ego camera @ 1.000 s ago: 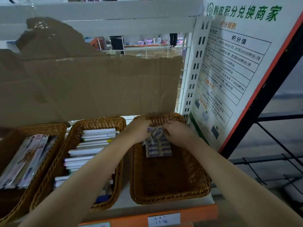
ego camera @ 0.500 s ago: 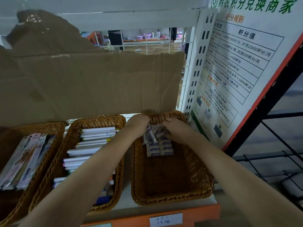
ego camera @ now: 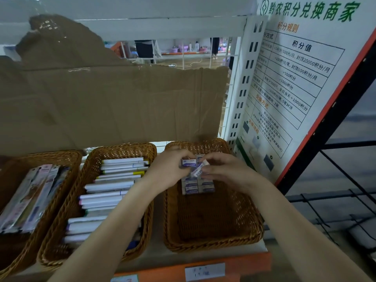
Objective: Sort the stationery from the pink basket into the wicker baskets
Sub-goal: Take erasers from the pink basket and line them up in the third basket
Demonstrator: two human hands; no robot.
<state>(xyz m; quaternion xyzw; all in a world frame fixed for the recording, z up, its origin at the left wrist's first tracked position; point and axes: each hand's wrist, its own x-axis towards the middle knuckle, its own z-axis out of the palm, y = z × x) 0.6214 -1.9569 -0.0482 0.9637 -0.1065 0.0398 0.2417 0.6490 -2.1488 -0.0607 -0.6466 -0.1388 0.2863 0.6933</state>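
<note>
Both hands are over the far end of the right wicker basket [ego camera: 250, 226]. My left hand [ego camera: 168, 169] pinches a white-and-blue eraser [ego camera: 189, 162] with its label facing me. My right hand [ego camera: 221, 169] pinches another eraser [ego camera: 198, 169], tilted, just right of the first. Below them a neat block of several erasers [ego camera: 197, 186] lies on the basket floor. The middle wicker basket [ego camera: 122, 149] holds several white pens [ego camera: 114, 180]. The left wicker basket [ego camera: 40, 157] holds flat packaged stationery [ego camera: 30, 196]. The pink basket is out of view.
A brown cardboard sheet [ego camera: 112, 104] stands behind the baskets. A white perforated upright [ego camera: 244, 88] and a printed sign board [ego camera: 295, 78] rise at the right. The orange shelf edge [ego camera: 244, 261] carries a paper price label [ego camera: 204, 271]. Dark metal racking stands at the far right.
Both hands have lifted slightly from the eraser pile. Each now holds a single eraser apart from the block, where before they were bunched over the pile.
</note>
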